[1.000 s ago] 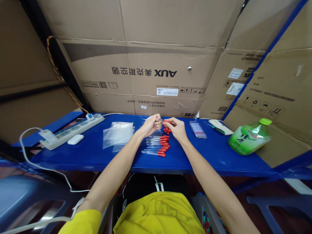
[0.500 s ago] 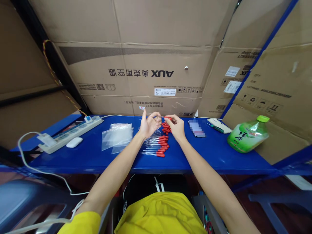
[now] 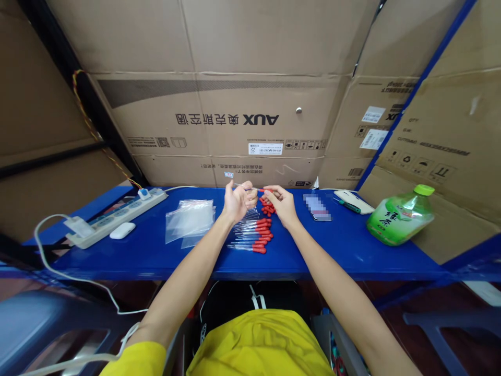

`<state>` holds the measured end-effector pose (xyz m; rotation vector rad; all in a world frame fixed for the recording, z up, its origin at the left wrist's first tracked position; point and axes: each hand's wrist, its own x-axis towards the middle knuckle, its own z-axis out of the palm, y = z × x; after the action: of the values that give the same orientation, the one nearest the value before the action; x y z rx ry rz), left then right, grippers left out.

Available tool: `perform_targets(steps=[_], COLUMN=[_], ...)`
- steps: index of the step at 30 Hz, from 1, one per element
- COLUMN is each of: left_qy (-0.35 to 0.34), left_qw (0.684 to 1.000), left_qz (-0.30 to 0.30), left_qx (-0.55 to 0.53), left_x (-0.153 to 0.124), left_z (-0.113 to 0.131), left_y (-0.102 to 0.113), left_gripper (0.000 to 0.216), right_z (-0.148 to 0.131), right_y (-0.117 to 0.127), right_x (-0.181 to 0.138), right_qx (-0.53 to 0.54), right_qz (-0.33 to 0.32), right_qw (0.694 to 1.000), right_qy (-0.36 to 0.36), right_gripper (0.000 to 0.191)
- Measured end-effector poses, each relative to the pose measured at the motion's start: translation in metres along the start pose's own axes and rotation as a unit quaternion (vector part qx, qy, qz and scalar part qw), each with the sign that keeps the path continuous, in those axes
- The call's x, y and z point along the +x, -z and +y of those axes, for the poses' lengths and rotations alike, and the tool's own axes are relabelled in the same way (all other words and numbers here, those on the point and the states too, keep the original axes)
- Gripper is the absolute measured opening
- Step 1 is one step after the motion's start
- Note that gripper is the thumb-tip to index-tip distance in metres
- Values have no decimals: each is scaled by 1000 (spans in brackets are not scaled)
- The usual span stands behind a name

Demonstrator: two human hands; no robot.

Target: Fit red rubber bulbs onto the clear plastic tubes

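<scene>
A glass dropper tube (image 3: 255, 189) spans the gap between my two hands above the back part of the blue table. My left hand (image 3: 237, 203) has its fingers curled around the tube, the thumb pointing up. At the tube's right end, my right hand (image 3: 282, 206) pinches a red rubber bulb, mostly hidden by the fingers. Beneath the hands lies a heap of loose red rubber bulbs (image 3: 268, 209). Nearer to me, several droppers (image 3: 250, 237) lie in a row, red bulbs to the right. Some bare glass tubes (image 3: 252, 213) show partly behind my left hand.
Clear plastic bags (image 3: 190, 222) lie left of the droppers. Farther left are a white earphone case (image 3: 122, 230) and a power strip (image 3: 117, 216) with cables. A phone (image 3: 317, 207), a green-handled screwdriver (image 3: 349, 206) and a green tea bottle (image 3: 401, 216) are at right. Cardboard (image 3: 235, 42) walls the back.
My left hand's fingers have curled in more, and its thumb has dropped slightly. The tube now shows in line with the red bulb in my right hand. The view has shifted a little.
</scene>
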<state>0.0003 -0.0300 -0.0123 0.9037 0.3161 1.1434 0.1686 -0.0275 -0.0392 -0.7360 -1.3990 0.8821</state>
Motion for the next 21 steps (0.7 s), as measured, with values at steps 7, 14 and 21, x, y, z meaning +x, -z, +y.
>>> perform_targets(steps=[7,14,21], left_qy=[10,22,28], left_qw=[1000,999,999], left_qz=[9,2,-24], left_qx=[-14,-41,-38], left_x=[0,-3,-3], left_z=[1,3,2], left_y=[0,-3,1], left_gripper=[48,45,44], right_z=[4,4,3], right_y=[3,7,6], right_x=[1,2,1], right_qx=[17,45,61], right_qz=[-5,-7,-14], right_qw=[1000,999,998], right_qy=[-13,-23,-26], right_gripper=[38,40,39])
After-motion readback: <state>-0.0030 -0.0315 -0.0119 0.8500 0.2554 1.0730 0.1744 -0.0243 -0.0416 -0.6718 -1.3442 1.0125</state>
